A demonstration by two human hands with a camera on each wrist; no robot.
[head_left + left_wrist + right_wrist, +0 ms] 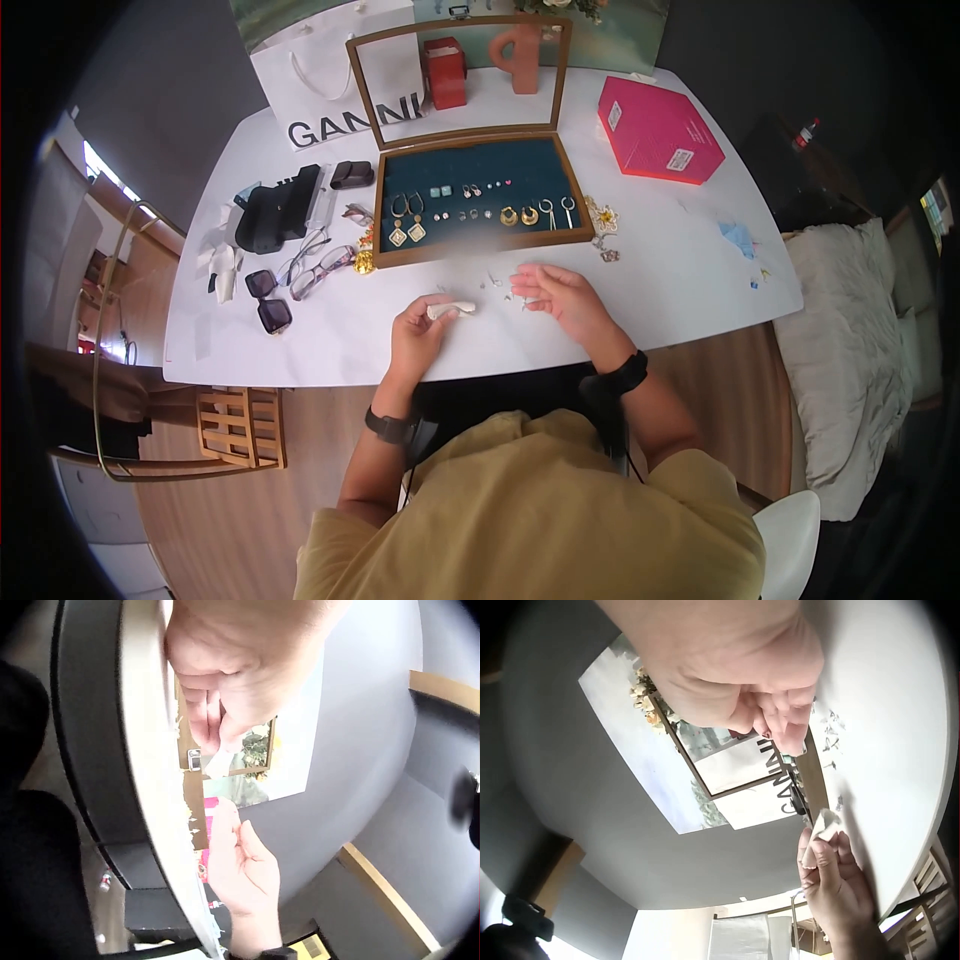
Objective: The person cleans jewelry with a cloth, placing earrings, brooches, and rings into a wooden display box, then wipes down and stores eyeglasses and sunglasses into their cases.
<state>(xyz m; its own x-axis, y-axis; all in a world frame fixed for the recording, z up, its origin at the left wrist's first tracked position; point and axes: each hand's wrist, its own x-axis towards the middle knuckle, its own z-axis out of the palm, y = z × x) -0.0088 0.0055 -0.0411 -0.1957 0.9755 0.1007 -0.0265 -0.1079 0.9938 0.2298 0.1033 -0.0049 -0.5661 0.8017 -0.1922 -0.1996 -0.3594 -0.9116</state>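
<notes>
My left hand [416, 338] pinches a small folded off-white cloth [455, 309] between thumb and fingers, close over the front of the white table [350, 355]. In the right wrist view the cloth [823, 831] sticks up out of the fingers. To the right, my right hand [567, 303] is held palm inward, its fingers loosely bent and no object visible in its grasp. Several small silvery jewellery pieces [831, 729] lie on the table near its fingertips. Behind both hands stands a wooden display case [480, 250], its glass lid raised, with rows of earrings [408, 232] on dark lining.
Sunglasses [268, 302], eyeglasses [322, 272] and a black case [280, 210] lie on the left. Gold jewellery [604, 215] sits by the display case's right side. A pink box [660, 130] stands back right, a white paper bag [330, 75] back left. A blue cloth [738, 240] lies far right.
</notes>
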